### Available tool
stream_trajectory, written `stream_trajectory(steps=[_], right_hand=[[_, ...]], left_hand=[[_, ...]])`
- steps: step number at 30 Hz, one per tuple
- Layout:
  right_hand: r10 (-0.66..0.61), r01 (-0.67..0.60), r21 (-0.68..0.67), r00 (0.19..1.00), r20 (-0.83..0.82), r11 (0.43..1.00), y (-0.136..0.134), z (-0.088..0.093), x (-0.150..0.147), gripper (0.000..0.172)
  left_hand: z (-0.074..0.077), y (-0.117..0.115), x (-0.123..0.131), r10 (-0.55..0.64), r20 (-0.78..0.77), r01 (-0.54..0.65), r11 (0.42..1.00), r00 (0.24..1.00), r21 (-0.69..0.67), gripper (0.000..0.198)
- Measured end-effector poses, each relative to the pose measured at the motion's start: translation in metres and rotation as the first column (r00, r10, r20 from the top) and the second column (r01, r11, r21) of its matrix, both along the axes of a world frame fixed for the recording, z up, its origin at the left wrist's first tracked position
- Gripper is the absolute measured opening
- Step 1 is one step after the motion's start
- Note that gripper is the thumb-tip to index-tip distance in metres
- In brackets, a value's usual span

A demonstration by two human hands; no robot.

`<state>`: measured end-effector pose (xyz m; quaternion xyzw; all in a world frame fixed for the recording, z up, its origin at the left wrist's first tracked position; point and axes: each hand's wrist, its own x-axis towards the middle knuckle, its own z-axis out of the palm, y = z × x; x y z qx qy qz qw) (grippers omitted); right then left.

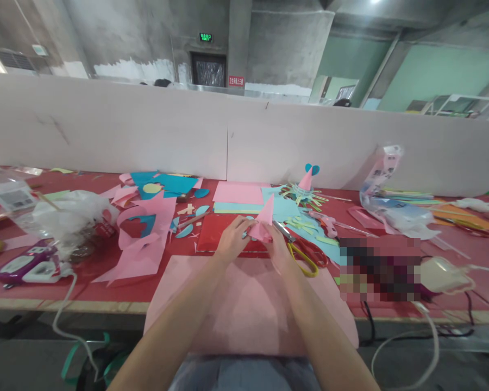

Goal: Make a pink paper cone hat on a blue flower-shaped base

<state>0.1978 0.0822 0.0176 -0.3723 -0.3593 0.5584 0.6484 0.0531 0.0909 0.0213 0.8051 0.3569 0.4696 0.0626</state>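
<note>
Between both hands stands a pink paper cone (264, 217), its tip pointing up. My left hand (235, 237) grips the cone's lower left side, and something small and pale shows near the fingertips. On the lower right side, the fingers of my right hand (275, 247) are closed against the paper. Beneath the hands lies a red booklet or flat pack (214, 233). A pair of scissors with yellow handles (303, 260) rests just right of my right hand, next to red-handled scissors (320, 252).
Behind sit pink sheets (244, 193) and a pink cone figure with blue hearts (307, 182). Cut pink paper (146, 244) and blue scraps lie left. A plastic bag (77, 212) and a purple power strip (28, 264) are farther left. A white partition (146, 130) stands behind.
</note>
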Motion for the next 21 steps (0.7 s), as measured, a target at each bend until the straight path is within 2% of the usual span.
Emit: stream_trajectory(steps=[4, 8, 13, 16, 21], right_hand=[[-0.037, 0.035, 0.035, 0.998, 0.055, 0.999, -0.0025, -0.0002, 0.0017, 0.024], [-0.084, 0.083, 0.046, 0.996, 0.018, 0.996, -0.0016, 0.0000, 0.0014, 0.031], [-0.123, 0.123, 0.046, 0.992, 0.010, 0.991, 0.0015, -0.0004, 0.0012, 0.031], [-0.101, 0.099, 0.051, 0.994, 0.036, 0.994, 0.0024, -0.0013, 0.0026, 0.031], [-0.095, 0.084, 0.096, 0.989, 0.116, 0.992, 0.0011, -0.0007, 0.0042, 0.031]], left_hand=[[-0.0009, 0.0013, 0.0014, -0.042, 0.004, 0.042, 0.997, 0.999, 0.062, 0.028], [-0.0017, 0.0027, 0.0025, -0.076, -0.018, 0.078, 0.993, 0.997, 0.084, 0.018], [0.0002, 0.0014, 0.0024, -0.136, -0.023, 0.137, 0.990, 0.990, 0.038, 0.009], [0.0015, 0.0006, 0.0023, -0.146, -0.013, 0.146, 0.989, 0.989, -0.019, 0.011], [0.0005, 0.0015, 0.0026, -0.152, -0.016, 0.152, 0.988, 0.988, -0.029, 0.011]])
